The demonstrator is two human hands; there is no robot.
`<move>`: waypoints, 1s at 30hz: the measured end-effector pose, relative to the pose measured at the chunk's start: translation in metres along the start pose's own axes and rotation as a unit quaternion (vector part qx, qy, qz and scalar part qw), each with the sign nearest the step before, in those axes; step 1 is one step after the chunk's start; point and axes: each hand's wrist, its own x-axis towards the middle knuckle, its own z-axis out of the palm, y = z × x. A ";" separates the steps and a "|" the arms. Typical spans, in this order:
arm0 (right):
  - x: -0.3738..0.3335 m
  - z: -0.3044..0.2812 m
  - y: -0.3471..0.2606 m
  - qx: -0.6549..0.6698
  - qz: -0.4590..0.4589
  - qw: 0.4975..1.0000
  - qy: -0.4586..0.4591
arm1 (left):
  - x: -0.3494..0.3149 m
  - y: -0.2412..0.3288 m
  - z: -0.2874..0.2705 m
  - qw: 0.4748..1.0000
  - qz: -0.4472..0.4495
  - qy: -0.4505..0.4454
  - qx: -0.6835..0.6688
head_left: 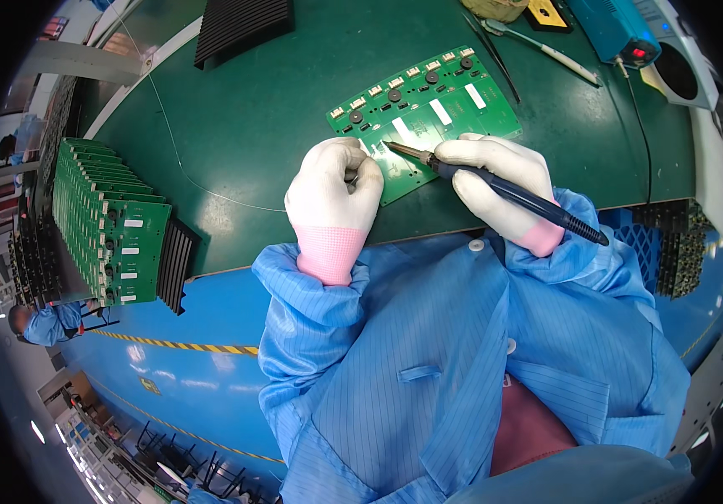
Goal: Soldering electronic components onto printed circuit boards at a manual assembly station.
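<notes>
A green circuit board [454, 126] lies at a slant on the green work mat, with white connectors and round black parts along its far edge. My right hand [500, 181], in a white glove with a pink cuff, is closed round a dark blue soldering iron [538, 204]. Its tip meets or hovers just over the board's near left part; contact is too fine to tell. At the board's left edge my gloved left hand [333, 186] pinches thin solder wire [178, 158], which trails in from the upper left. The wire's end is hidden by the fingers.
Left of me, several green boards [139, 252] stand upright in a black ridged rack [176, 260]. Another ridged black rack [245, 29] lies at the back. Tweezers [496, 60], a white-handled brush [550, 57] and a blue soldering station [616, 32] with its cord are far right.
</notes>
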 end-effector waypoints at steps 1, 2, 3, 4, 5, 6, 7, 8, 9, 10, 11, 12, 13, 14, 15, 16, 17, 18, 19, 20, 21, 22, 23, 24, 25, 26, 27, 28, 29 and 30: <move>0.000 0.000 0.000 0.004 -0.001 1.000 0.003 | 0.000 -0.001 0.000 1.000 0.007 0.001 0.004; 0.000 0.001 -0.001 0.007 -0.002 1.000 0.006 | 0.000 -0.001 0.000 1.000 0.015 0.001 0.007; 0.000 0.001 0.000 0.007 -0.002 1.000 0.006 | 0.001 -0.002 0.000 1.000 0.015 0.001 0.007; 0.000 0.001 0.000 -0.003 -0.016 1.000 0.006 | 0.001 -0.002 0.000 1.000 0.017 0.001 0.004; 0.000 0.001 0.001 -0.012 -0.029 0.999 0.006 | 0.001 -0.003 0.001 1.000 0.019 0.001 0.002; 0.000 0.001 0.002 -0.022 -0.042 0.999 0.006 | 0.002 -0.003 0.001 1.000 0.021 0.002 -0.001; 0.000 0.001 0.002 -0.031 -0.056 0.998 0.007 | 0.002 -0.003 0.001 1.000 0.023 0.002 -0.003; 0.000 0.001 0.002 -0.031 -0.056 0.998 0.007 | 0.002 -0.004 0.001 1.000 0.023 0.002 -0.002; 0.001 0.001 0.002 -0.028 -0.055 0.998 0.004 | 0.002 -0.004 0.001 1.000 0.025 0.002 -0.003; 0.001 0.001 0.002 -0.025 -0.053 0.998 0.001 | 0.002 -0.004 0.001 1.000 0.027 0.002 -0.003; 0.002 0.001 0.002 -0.022 -0.052 0.998 -0.003 | 0.002 -0.005 0.001 1.000 0.029 0.002 -0.004; 0.002 0.001 0.002 -0.020 -0.051 0.998 -0.006 | 0.002 -0.005 0.001 0.999 0.032 0.002 -0.004; 0.002 0.001 0.002 -0.019 -0.051 0.998 -0.006 | 0.002 -0.005 0.001 0.999 0.031 0.002 -0.004; 0.002 0.000 0.002 -0.022 -0.048 0.999 -0.006 | 0.003 -0.004 0.001 1.000 0.028 0.000 0.002; 0.002 0.000 0.002 -0.026 -0.045 0.999 -0.006 | 0.003 -0.004 0.001 1.000 0.024 -0.001 0.007; 0.002 0.000 0.002 -0.029 -0.042 0.999 -0.007 | 0.004 -0.003 0.001 1.000 0.021 -0.002 0.012; 0.002 0.000 0.002 -0.033 -0.039 0.999 -0.007 | 0.004 -0.003 0.001 1.000 0.018 -0.004 0.018; 0.002 0.000 0.002 -0.033 -0.039 0.999 -0.007 | 0.005 -0.003 0.001 1.000 0.018 -0.003 0.018; 0.001 0.000 0.002 -0.029 -0.034 0.999 -0.009 | 0.005 -0.004 0.001 0.999 0.020 -0.008 0.024; 0.001 0.000 0.001 -0.026 -0.029 0.999 -0.010 | 0.006 -0.006 0.001 0.999 0.023 -0.013 0.031; 0.001 0.000 0.001 -0.023 -0.024 0.999 -0.011 | 0.007 -0.007 0.001 0.999 0.026 -0.018 0.038; 0.000 0.000 0.001 -0.020 -0.019 1.000 -0.012 | 0.007 -0.007 0.001 0.998 0.029 -0.023 0.044; -0.001 0.000 0.002 -0.020 -0.019 1.000 -0.012 | 0.007 -0.007 0.000 0.998 0.029 -0.023 0.044; -0.002 0.001 0.003 -0.032 -0.032 0.999 -0.010 | 0.007 -0.007 0.000 0.998 0.024 -0.031 0.047; -0.003 0.001 0.003 -0.044 -0.045 0.998 -0.007 | 0.008 -0.006 -0.001 0.998 0.020 -0.040 0.049; -0.005 0.001 0.004 -0.055 -0.057 0.997 -0.005 | 0.008 -0.005 -0.002 0.997 0.015 -0.049 0.051; -0.006 0.001 0.005 -0.067 -0.070 0.995 -0.002 | 0.009 -0.005 -0.003 0.997 0.011 -0.058 0.053; -0.006 0.002 0.005 -0.067 -0.070 0.995 -0.003 | 0.009 -0.004 -0.003 0.997 0.010 -0.058 0.053; -0.007 0.002 0.004 -0.066 -0.067 0.996 -0.003 | 0.009 -0.004 -0.003 0.996 0.011 -0.061 0.061; -0.007 0.002 0.004 -0.066 -0.064 0.996 -0.004 | 0.010 -0.004 -0.004 0.995 0.011 -0.065 0.068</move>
